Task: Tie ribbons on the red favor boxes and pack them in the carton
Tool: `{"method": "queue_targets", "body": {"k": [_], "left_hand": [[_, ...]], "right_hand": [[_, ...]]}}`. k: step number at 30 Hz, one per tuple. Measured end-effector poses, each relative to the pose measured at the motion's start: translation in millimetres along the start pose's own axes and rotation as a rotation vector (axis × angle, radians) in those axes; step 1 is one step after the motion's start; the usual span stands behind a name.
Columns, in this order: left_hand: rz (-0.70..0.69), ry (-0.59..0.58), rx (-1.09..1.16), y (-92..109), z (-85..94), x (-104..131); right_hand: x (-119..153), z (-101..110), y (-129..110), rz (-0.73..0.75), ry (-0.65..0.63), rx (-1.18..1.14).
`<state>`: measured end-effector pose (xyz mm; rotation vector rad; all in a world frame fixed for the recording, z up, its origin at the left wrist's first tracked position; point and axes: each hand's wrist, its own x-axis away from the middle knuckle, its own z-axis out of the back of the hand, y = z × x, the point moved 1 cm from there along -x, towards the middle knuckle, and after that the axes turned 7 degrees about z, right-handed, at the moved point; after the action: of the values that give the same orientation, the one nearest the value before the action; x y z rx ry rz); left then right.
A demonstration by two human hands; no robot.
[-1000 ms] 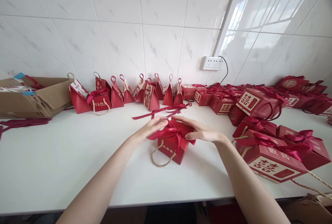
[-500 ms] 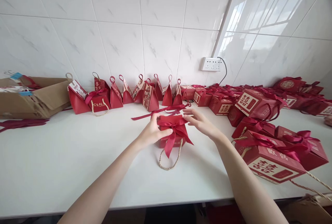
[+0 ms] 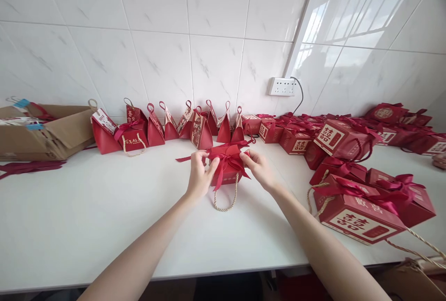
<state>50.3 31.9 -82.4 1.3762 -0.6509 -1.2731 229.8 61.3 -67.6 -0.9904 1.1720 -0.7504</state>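
A small red gift box (image 3: 228, 179) sits on the white table in front of me, its twisted cream rope handle (image 3: 226, 209) drooping toward me. Across its top lies a red satin ribbon (image 3: 228, 159) tied in a bow, with tails hanging down the front. My left hand (image 3: 203, 173) is closed at the bow's left side, thumb and fingers pinching the ribbon. On the other side, my right hand (image 3: 257, 167) pinches the ribbon's right loop between thumb and fingers. Behind the box a loose dark red ribbon (image 3: 183, 159) lies on the table.
Several pointed red boxes (image 3: 171, 127) line the tiled wall. Many red boxes with bows (image 3: 362, 208) are piled on the right. A brown cardboard box (image 3: 66, 129) stands at the left, with ribbon strips (image 3: 31, 167) before it. A power socket (image 3: 281, 87) is on the wall.
My right hand has gone from spread fingers to a pinch on the ribbon. My left hand has shifted its grip at the bow. The box now sits slightly farther from me.
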Motion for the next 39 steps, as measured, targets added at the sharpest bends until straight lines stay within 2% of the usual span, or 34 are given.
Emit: {"method": "queue_targets", "body": {"k": [2,8,13,17,19,23,27,33,39], "left_hand": [[0.032,0.059,-0.062,2,-0.3,0],[0.142,-0.001,0.048,5,1.7,-3],[0.085,0.054,0.029,6,1.3,0],[-0.048,0.12,0.02,4,-3.3,5],[-0.048,0.125,0.047,0,-6.1,6],[0.068,0.119,0.141,-8,-10.8,6],[0.096,0.114,0.28,-6,-12.8,8],[0.12,0.212,0.137,0,-11.0,10],[0.116,0.262,0.097,-1,-11.5,12]], "right_hand": [[0,-3,3,0.022,0.035,-0.01],[3,-14,1,0.09,0.08,0.011],[3,-16,4,0.164,0.127,0.047],[2,-17,8,0.183,0.187,0.05],[2,-19,10,0.154,0.18,-0.013],[2,-19,12,0.051,0.173,-0.175],[0,-14,14,-0.004,0.193,-0.253],[2,-14,15,-0.041,0.19,-0.229],[3,-19,12,-0.087,0.201,-0.279]]}}
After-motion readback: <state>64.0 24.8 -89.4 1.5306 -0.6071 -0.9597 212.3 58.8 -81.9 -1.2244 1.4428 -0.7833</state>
